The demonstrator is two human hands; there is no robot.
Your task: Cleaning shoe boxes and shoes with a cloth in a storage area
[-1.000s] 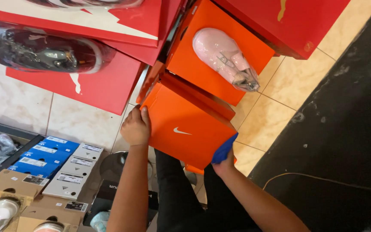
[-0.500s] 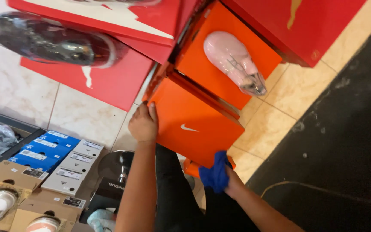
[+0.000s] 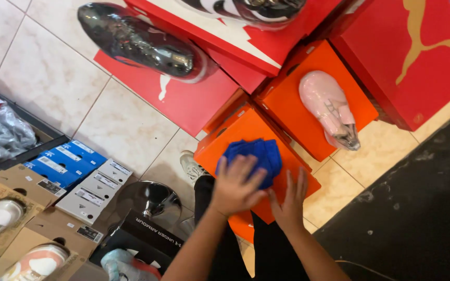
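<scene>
Floor's pale marbled tile (image 3: 53,78) with dark grout lines, turning to a dark mat or carpet (image 3: 417,218) on the right side. Shoe boxes are stacked all over: red ones (image 3: 417,62) up top, blue and white ones (image 3: 74,166) plus brown cardboard ones (image 3: 22,182) lower left. Shiny chrome stool base (image 3: 149,200) near the bottom. Light's bright and even.

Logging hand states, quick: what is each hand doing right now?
Left hand: open, pressing the blue cloth onto the orange box.
Right hand: open, flat on the orange box, holding nothing.
</scene>
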